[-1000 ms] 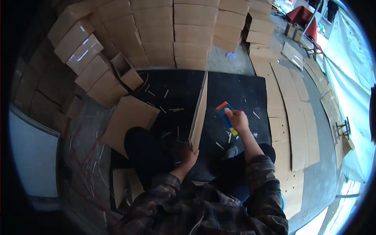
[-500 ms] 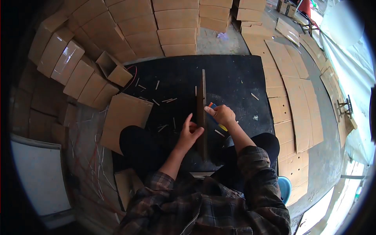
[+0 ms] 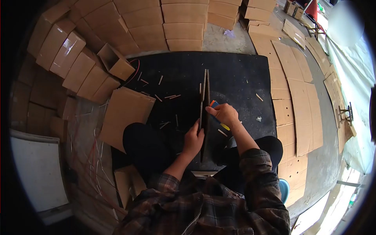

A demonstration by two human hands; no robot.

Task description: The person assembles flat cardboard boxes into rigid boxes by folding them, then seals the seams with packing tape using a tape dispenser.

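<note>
Two brown cardboard sheets (image 3: 203, 117) stand on edge between my hands, seen nearly edge-on, with a narrow gap at their far ends. My left hand (image 3: 193, 140) is closed on the left sheet, its fingertips partly hidden along it. Against the right sheet rests the thumb side of my right hand (image 3: 225, 114), which is closed round a slim blue tool (image 3: 214, 105) with an orange end and a yellow end. Its exact kind is hidden by my fingers. Beneath lies a black mat (image 3: 235, 70).
Several small strips (image 3: 172, 96) lie scattered on the mat. A flat cardboard piece (image 3: 125, 113) leans at the left, near an open box (image 3: 116, 64). Stacked cartons (image 3: 184, 31) stand at the back. Flattened cardboard (image 3: 301, 113) covers the floor at right. A blue basin (image 3: 283, 190) sits beside my right leg.
My left hand has gone from open fingers to a grip on the left sheet. The sheets have come slightly apart at the far end. My right hand still holds the tool.
</note>
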